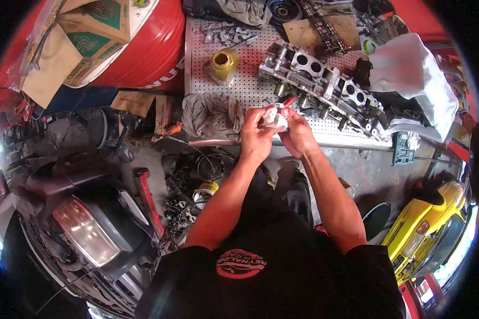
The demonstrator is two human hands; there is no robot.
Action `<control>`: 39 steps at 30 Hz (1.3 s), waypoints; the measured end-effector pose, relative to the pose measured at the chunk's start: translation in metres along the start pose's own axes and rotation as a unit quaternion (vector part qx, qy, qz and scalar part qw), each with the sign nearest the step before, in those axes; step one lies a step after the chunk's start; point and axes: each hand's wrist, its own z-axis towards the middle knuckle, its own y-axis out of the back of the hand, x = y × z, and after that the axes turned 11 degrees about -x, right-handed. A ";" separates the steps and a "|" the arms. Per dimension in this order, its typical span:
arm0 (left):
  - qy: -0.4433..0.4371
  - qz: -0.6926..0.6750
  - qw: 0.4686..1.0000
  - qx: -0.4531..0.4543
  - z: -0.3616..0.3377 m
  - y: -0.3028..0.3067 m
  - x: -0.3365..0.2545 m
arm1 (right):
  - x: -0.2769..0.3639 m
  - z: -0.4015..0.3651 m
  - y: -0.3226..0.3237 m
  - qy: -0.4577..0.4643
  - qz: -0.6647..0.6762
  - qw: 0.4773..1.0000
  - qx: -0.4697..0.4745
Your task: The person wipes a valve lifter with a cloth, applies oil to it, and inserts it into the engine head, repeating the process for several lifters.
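My left hand [256, 137] and my right hand [299, 134] meet in front of me at the workbench edge, fingers closed around a small white cloth [275, 118]. A short red piece [289, 101] sticks out past the fingertips of my right hand; its kind I cannot tell. Just beyond the hands, a metal engine cylinder head [308, 74] lies at a slant on the perforated bench top [250, 56]. Left of my hands, a crumpled grey rag [213, 118] rests at the bench edge, with an open yellowish plastic container [223, 66] standing behind it.
Camshafts [324, 29] lie on cardboard at the back. White fabric [410, 72] covers something at the right, above a green tool tray [404, 149]. A red drum [154, 48] stands left of the bench. A dark car front [85, 228] and a yellow car part [426, 228] flank me.
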 end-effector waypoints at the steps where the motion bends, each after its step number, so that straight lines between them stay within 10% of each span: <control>1: 0.100 -0.083 0.991 -0.010 0.003 -0.002 -0.001 | 0.001 -0.002 -0.003 0.010 0.014 1.000 0.004; 2: 0.124 -0.082 0.989 -0.010 0.007 0.000 0.004 | -0.001 0.001 0.003 0.024 0.019 0.999 0.012; 4: -0.124 0.129 0.984 0.006 0.015 -0.004 0.010 | -0.004 0.003 0.005 0.043 0.028 0.998 0.029; 10: 0.031 0.127 0.986 -0.101 0.032 -0.007 0.015 | -0.007 -0.015 0.009 0.005 0.093 0.995 0.046; 14: 0.142 -0.099 0.985 -0.021 0.030 0.023 -0.023 | 0.006 -0.025 0.014 0.014 0.084 0.996 -0.002; 17: 0.116 0.039 0.986 0.115 0.016 0.018 -0.031 | 0.007 -0.026 0.023 0.043 0.005 0.999 0.001; 21: 0.005 0.169 0.969 0.181 0.003 -0.008 -0.031 | 0.020 -0.044 0.016 0.311 -0.407 0.859 -0.013; 25: 0.054 0.116 0.980 0.151 -0.009 -0.023 -0.032 | 0.039 -0.068 0.016 0.390 -0.484 0.783 0.002; 31: 0.309 -0.150 0.939 0.007 -0.034 -0.056 -0.048 | 0.046 -0.098 0.034 0.393 -0.401 0.826 0.041; 35: 0.246 -0.155 0.955 0.055 -0.071 -0.078 -0.065 | 0.044 -0.096 0.065 0.293 -0.186 0.938 0.013; 39: 0.225 -0.031 0.974 0.025 -0.088 -0.078 -0.054 | 0.036 -0.120 0.077 0.317 -0.203 0.925 0.054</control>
